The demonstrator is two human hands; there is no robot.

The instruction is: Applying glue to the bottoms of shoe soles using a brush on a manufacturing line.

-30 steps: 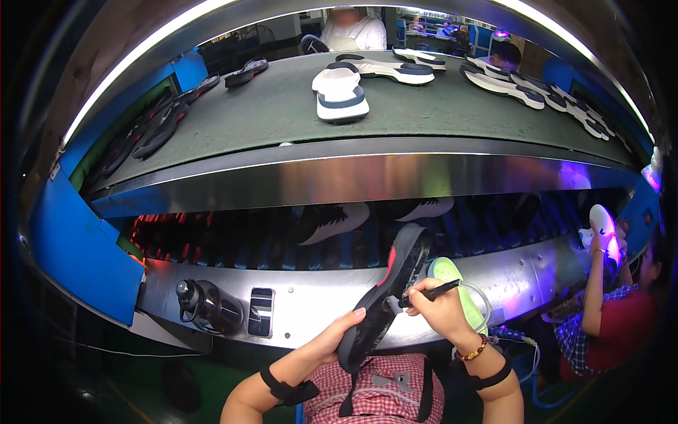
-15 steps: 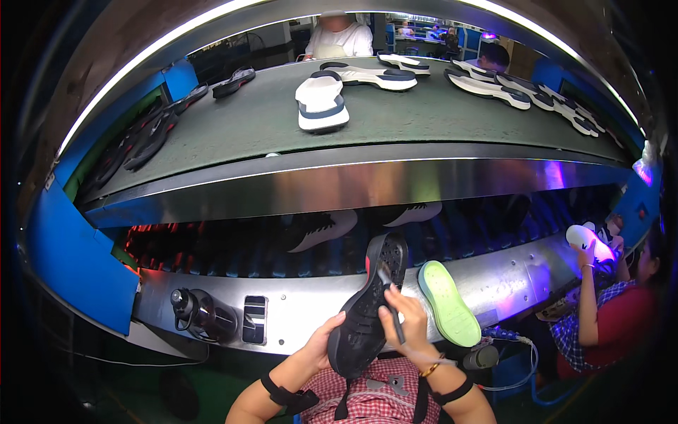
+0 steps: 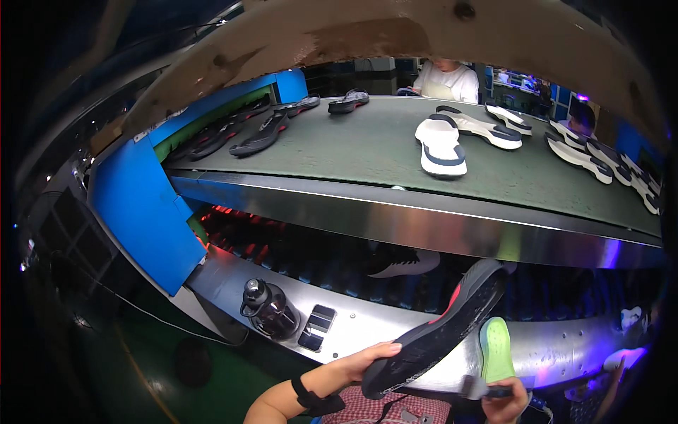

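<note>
My left hand (image 3: 361, 362) grips the heel or toe end of a black shoe sole (image 3: 439, 338) with a red patch on its side. The sole is tilted up to the right over the metal ledge. In my right hand (image 3: 505, 404), closed around its dark handle, is a brush (image 3: 480, 387), apart from the black sole. Beside it, a light green sole (image 3: 498, 350) lies on the ledge, its lower end close to the brush.
A dark water bottle (image 3: 270, 311) and a black phone-like object (image 3: 318, 327) stand on the metal ledge (image 3: 353, 328). Above, the green conveyor belt (image 3: 332, 145) carries black soles (image 3: 260, 136) and white soles (image 3: 443, 146). A co-worker in white (image 3: 452, 81) is beyond it.
My view has swung left. My right hand has drawn the brush away from the black sole toward the lower right. The black sole has turned and now leans rightward in my left hand.
</note>
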